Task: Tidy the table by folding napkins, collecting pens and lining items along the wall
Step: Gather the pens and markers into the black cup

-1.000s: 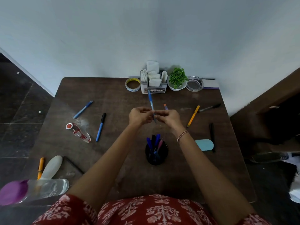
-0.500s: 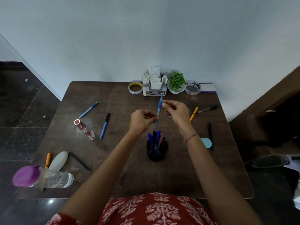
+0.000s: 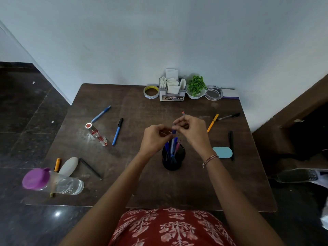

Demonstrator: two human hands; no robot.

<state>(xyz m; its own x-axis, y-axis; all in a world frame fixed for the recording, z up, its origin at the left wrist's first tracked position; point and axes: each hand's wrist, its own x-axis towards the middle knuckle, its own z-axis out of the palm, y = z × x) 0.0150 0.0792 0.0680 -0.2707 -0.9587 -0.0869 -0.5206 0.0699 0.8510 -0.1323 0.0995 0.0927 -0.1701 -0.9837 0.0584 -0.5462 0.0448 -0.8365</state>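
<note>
Bare arms, a thin red-and-white beaded bracelet (image 3: 209, 159) on the right wrist, red garment (image 3: 174, 228) with pale floral print

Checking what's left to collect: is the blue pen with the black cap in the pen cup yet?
No, the black-capped blue pen lies on the table, well left of the pen cup.

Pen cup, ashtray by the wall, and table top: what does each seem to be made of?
Pen cup: matte black, likely plastic or metal mesh; too dark to settle. Ashtray: clear glass by the look, with a see-through rim and bright glints. Table: dark brown wood or wood laminate, dull finish, with pale scuffed patches.
</note>
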